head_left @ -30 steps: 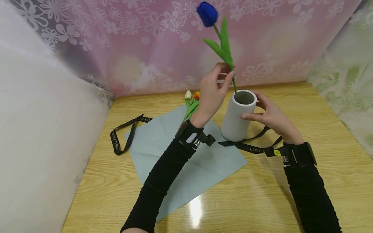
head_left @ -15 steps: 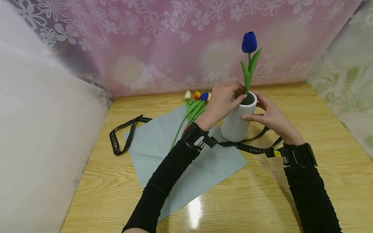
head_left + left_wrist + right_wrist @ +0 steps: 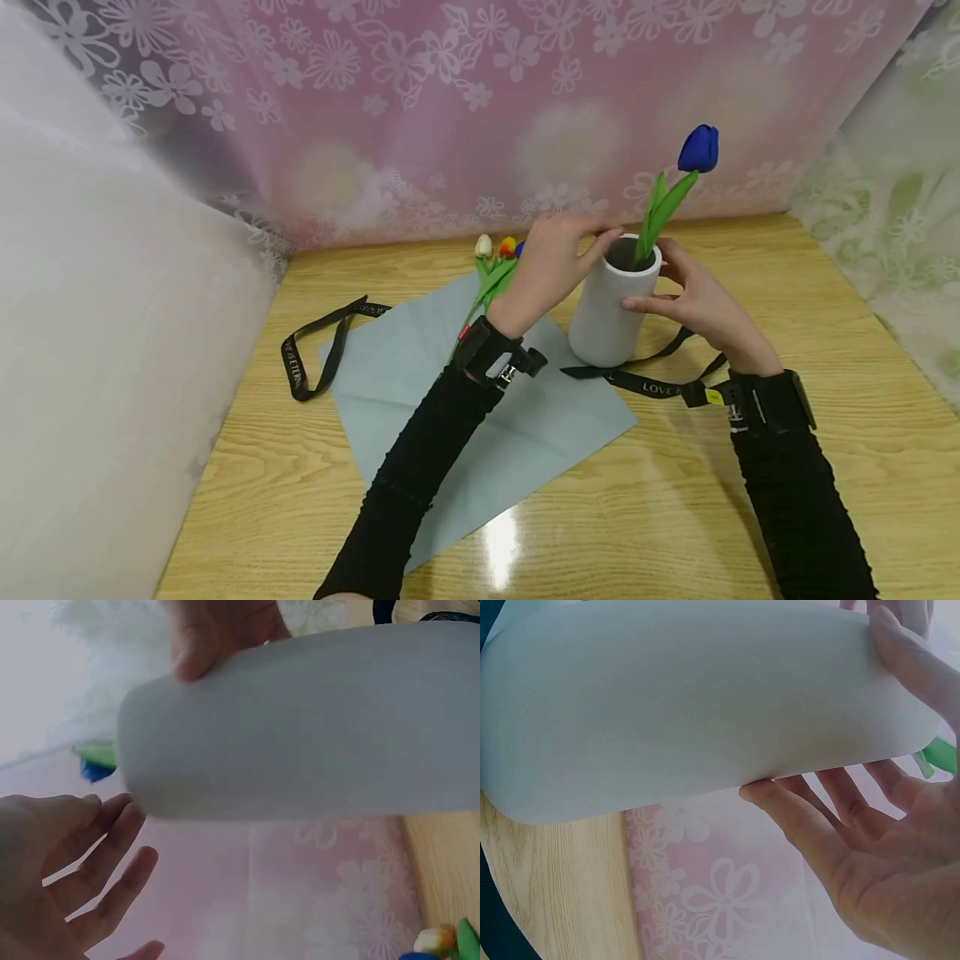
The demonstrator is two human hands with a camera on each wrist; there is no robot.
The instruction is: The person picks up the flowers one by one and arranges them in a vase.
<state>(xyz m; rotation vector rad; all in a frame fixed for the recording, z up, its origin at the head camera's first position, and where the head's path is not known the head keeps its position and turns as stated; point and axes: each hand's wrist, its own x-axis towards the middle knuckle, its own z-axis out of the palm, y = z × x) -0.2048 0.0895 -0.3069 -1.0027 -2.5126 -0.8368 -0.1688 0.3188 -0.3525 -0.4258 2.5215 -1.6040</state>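
Observation:
A white vase stands upright on the wooden table. My right hand grips its upper part from the right, thumb on the near side and fingers round the back, as the right wrist view also shows. One blue tulip with green leaves leans to the right out of the vase mouth, its lower stem hidden inside. At the left of the rim is my left hand, fingertips right by the edge. In the left wrist view its fingers are spread and loosely bent, with nothing between them.
Blue-grey wrapping paper lies left of the vase. More tulips, among them a white one and an orange one, lie at its back, partly behind my left hand. Black lettered ribbons lie at the left and by the vase base.
My left hand brought the blue tulip over the vase, lowered its stem in and let go, then drew back left. The tulip tipped right. My right hand stayed on the vase.

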